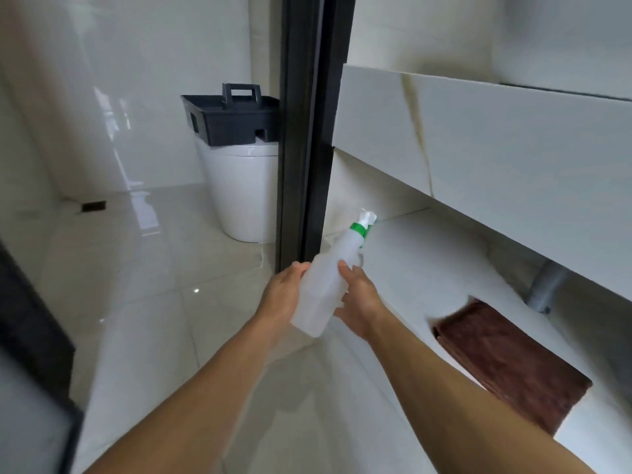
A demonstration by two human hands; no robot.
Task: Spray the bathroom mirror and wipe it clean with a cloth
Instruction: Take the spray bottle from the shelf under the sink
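A white translucent spray bottle [325, 285] with a green collar and white nozzle is tilted up and to the right in mid-air. My left hand [285, 292] grips its left side and my right hand [359, 302] holds its right side and base. A folded brown cloth [509, 364] lies on the white lower shelf [427, 261] under the vanity, to the right of my hands. No mirror is in view.
A black door frame [307, 131] stands upright just beyond the bottle. Behind it a white toilet [246, 189] carries a dark plastic caddy [232, 118]. The vanity front [496, 142] overhangs the shelf, with a grey drain pipe [547, 285] below. Glossy floor tiles lie left.
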